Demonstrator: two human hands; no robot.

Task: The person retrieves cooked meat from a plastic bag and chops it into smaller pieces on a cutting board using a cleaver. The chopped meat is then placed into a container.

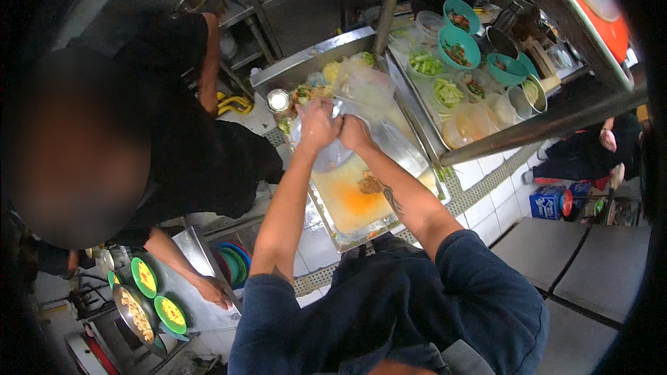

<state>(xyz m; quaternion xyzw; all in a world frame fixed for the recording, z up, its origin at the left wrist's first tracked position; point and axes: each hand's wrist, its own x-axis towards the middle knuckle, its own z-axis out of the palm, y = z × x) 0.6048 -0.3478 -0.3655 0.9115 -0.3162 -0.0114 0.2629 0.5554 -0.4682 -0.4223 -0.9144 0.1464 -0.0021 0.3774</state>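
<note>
My left hand (319, 124) and my right hand (355, 133) meet over the middle of a metal worktop, fingers closed on a clear plastic bag (331, 160). A whitish gathered end of the plastic pokes up between them; my fingers hide the rest of it. Under the bag lies a pale cutting board (338, 219) with an orange stain. A brown piece of food (368, 183) rests on the board, close to my right forearm. More clear plastic (398, 146) is spread to the right of my hands. Just beyond my left hand stands a metal-topped container (279, 100).
Food scraps and plastic (333, 75) fill the worktop's far end. Right of a metal post (391, 5), a tray holds teal bowls (458, 47) and tubs of cut vegetables (448, 92). A co-worker (208, 161) stands close at left, near green plates (170, 314) and a pan (136, 317).
</note>
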